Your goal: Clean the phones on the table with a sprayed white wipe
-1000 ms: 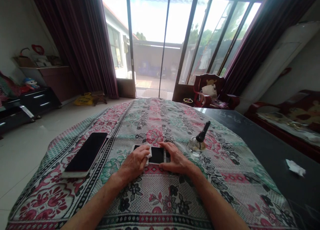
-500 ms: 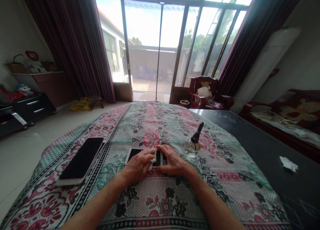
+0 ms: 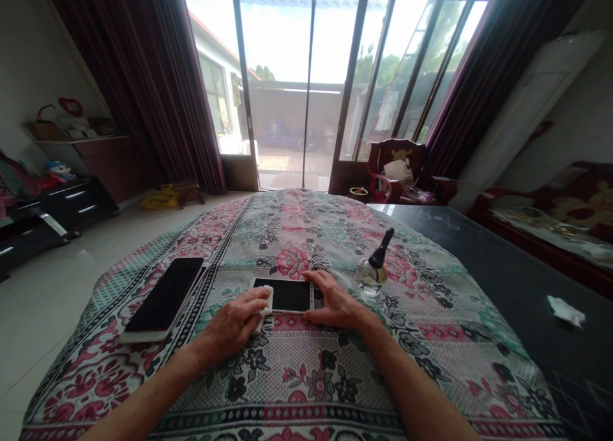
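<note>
A white-framed smartphone (image 3: 291,295) with a dark screen lies flat on the flowered tablecloth (image 3: 316,358). My left hand (image 3: 237,320) presses a crumpled white tissue (image 3: 266,308) against the phone's left end. At the opposite end, my right hand (image 3: 332,302) grips the phone's edge, thumb on the near side and fingers on the far side. Just right of that hand stands a clear round spray bottle (image 3: 371,276) with a black nozzle, some liquid inside. Left of my hands lies a larger dark-screened device (image 3: 165,296), resting on something pale.
A second crumpled tissue (image 3: 566,311) lies on the dark surface (image 3: 507,300) to the right. Beyond the table are a red wooden chair (image 3: 397,166) and glass doors (image 3: 287,122). A black drawer unit (image 3: 81,208) stands at the far left.
My left hand has slid the tissue leftward along the phone, uncovering most of the screen. My right hand keeps its hold on the right end. The view has shifted slightly.
</note>
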Demonstrator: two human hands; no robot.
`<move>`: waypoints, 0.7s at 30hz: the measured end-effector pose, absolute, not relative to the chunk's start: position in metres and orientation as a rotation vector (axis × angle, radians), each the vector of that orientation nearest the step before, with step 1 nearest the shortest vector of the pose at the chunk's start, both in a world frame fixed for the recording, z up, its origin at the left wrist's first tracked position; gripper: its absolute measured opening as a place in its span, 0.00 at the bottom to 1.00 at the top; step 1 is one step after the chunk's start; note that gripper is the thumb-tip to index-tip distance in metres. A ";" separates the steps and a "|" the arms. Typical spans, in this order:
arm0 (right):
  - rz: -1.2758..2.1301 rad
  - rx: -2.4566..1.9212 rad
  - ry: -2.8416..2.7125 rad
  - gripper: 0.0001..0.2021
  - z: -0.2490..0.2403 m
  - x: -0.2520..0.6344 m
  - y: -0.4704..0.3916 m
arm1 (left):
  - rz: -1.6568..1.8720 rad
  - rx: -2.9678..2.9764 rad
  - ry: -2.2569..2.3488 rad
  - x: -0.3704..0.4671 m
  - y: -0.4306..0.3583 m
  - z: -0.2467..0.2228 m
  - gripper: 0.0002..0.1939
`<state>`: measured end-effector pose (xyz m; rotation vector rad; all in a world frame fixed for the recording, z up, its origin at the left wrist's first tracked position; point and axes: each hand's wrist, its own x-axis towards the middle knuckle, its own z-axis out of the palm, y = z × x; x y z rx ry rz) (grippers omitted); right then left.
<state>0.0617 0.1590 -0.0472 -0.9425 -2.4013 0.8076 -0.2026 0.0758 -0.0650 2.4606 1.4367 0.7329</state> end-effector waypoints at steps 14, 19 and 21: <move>0.793 -0.880 -2.417 0.37 -0.053 0.061 0.161 | 0.826 2.559 1.176 -0.126 0.099 -0.055 0.14; 0.799 -0.919 -2.421 0.36 -0.050 0.061 0.161 | 0.879 2.507 1.245 -0.147 0.102 -0.059 0.15; 0.810 -0.940 -2.422 0.36 -0.049 0.062 0.161 | 0.914 2.484 1.298 -0.158 0.104 -0.061 0.15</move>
